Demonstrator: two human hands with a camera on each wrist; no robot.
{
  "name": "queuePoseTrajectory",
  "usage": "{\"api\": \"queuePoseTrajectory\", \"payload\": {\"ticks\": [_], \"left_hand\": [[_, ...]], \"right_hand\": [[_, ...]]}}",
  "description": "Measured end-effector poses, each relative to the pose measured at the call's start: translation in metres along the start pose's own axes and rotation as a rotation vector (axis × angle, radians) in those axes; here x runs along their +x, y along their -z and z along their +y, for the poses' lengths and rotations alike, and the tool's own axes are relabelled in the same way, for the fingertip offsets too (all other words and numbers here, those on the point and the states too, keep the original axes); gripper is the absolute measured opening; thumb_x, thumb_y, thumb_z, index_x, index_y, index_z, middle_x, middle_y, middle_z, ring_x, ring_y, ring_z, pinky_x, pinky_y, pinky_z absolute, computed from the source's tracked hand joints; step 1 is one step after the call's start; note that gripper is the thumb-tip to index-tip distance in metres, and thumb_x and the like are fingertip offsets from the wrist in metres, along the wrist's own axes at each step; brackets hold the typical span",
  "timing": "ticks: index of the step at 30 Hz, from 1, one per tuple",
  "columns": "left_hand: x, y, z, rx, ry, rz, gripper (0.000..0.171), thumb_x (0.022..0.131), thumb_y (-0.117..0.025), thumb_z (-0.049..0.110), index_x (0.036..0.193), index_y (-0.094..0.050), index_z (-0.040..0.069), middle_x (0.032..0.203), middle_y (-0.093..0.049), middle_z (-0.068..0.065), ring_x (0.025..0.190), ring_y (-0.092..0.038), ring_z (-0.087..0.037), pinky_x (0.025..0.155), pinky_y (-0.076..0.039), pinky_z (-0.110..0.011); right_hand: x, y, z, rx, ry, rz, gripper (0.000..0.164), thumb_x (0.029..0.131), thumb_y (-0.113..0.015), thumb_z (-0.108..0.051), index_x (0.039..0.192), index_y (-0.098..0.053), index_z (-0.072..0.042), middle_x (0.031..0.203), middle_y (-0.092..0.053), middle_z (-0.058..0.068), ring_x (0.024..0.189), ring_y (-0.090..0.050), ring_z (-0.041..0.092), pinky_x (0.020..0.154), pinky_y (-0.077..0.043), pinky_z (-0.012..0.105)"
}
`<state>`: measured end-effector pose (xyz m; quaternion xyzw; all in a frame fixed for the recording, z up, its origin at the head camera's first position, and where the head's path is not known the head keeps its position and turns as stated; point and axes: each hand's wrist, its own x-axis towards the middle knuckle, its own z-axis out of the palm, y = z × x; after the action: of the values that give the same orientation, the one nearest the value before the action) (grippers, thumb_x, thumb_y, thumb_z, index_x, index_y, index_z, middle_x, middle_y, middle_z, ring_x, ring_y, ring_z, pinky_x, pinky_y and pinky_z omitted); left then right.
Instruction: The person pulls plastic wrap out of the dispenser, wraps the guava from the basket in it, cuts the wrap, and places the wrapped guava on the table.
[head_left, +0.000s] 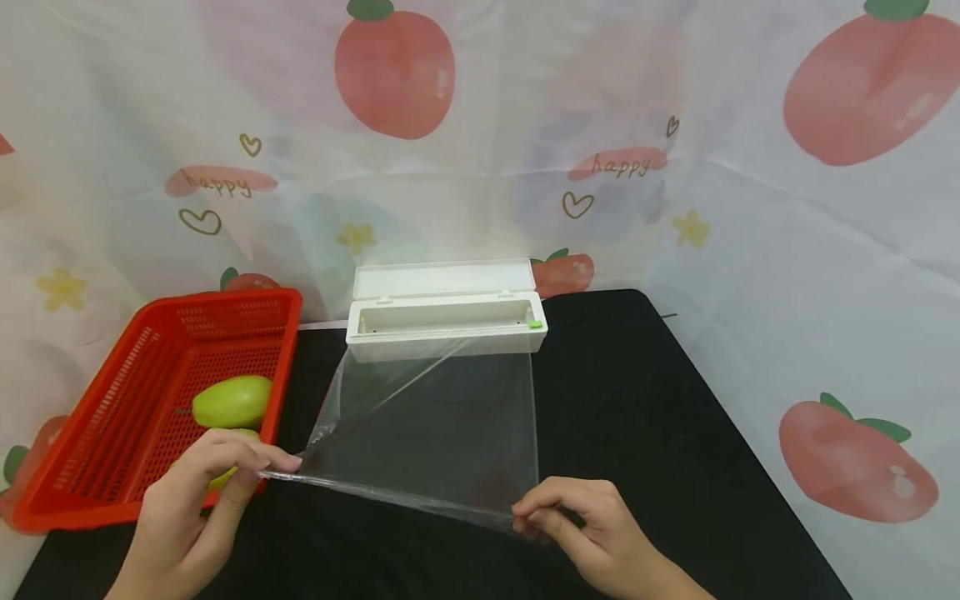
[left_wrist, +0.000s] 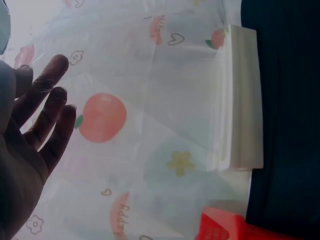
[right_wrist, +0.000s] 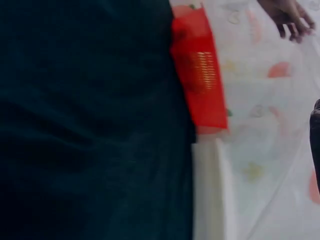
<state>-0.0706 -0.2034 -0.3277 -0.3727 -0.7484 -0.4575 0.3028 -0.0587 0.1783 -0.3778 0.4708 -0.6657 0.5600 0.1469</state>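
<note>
A sheet of clear cling film stretches from a white dispenser box with its lid up toward me over a black table. My left hand pinches the film's near left corner between thumb and fingers. My right hand pinches the near right corner, low over the table. In the left wrist view the dispenser box appears behind the film, with my left fingers at the left. The right wrist view shows mostly black table.
A red perforated basket sits at the table's left, holding green mangoes; it is also seen as the red basket in the right wrist view. A fruit-print cloth hangs behind and at both sides.
</note>
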Motion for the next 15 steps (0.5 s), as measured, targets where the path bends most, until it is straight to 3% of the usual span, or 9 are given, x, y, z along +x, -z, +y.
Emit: {"api": "queuePoseTrajectory", "payload": {"ticks": [3, 5, 6, 10, 15], "left_hand": [[-0.007, 0.000, -0.004, -0.048, -0.013, -0.069, 0.014, 0.100, -0.057, 0.006, 0.099, -0.060, -0.008, 0.099, -0.068, -0.007, 0.097, -0.062, -0.013, 0.091, -0.046, -0.013], [-0.014, -0.001, -0.006, -0.075, 0.003, -0.125, 0.005, 0.097, -0.058, -0.003, 0.101, -0.060, -0.005, 0.100, -0.067, -0.005, 0.095, -0.062, -0.013, 0.089, -0.047, -0.014], [-0.018, -0.002, -0.008, -0.090, 0.018, -0.155, 0.009, 0.094, -0.059, -0.008, 0.102, -0.060, -0.003, 0.100, -0.067, -0.004, 0.094, -0.062, -0.012, 0.087, -0.048, -0.014], [-0.031, -0.004, -0.013, -0.123, 0.145, -0.327, 0.036, 0.085, -0.062, -0.018, 0.108, -0.059, 0.010, 0.101, -0.066, 0.005, 0.090, -0.065, -0.009, 0.081, -0.053, -0.018], [-0.040, -0.010, -0.025, -0.292, 0.333, -0.586, 0.027, 0.098, -0.055, -0.004, 0.111, -0.057, 0.020, 0.106, -0.069, 0.006, 0.094, -0.068, -0.011, 0.082, -0.057, -0.026]], "right_hand": [[-0.015, -0.004, 0.011, 0.012, -0.075, -0.036, 0.029, 0.086, -0.057, 0.023, 0.106, -0.064, 0.002, 0.085, -0.070, 0.013, 0.067, -0.068, 0.014, 0.057, -0.055, 0.018], [-0.023, -0.003, 0.016, 0.032, -0.148, -0.055, 0.033, 0.086, -0.055, 0.024, 0.107, -0.064, 0.000, 0.085, -0.071, 0.012, 0.067, -0.069, 0.013, 0.056, -0.055, 0.020], [-0.026, -0.002, 0.017, 0.047, -0.191, -0.058, 0.033, 0.087, -0.054, 0.024, 0.107, -0.064, 0.000, 0.085, -0.071, 0.011, 0.066, -0.069, 0.014, 0.055, -0.056, 0.021], [-0.036, 0.007, 0.019, 0.102, -0.359, -0.045, 0.032, 0.093, -0.049, 0.021, 0.107, -0.065, -0.002, 0.085, -0.071, 0.011, 0.063, -0.067, 0.016, 0.051, -0.056, 0.026], [-0.048, 0.018, 0.022, 0.046, -0.428, -0.058, 0.028, 0.095, -0.051, 0.016, 0.105, -0.066, -0.004, 0.084, -0.072, 0.009, 0.062, -0.066, 0.015, 0.050, -0.055, 0.027]]}}
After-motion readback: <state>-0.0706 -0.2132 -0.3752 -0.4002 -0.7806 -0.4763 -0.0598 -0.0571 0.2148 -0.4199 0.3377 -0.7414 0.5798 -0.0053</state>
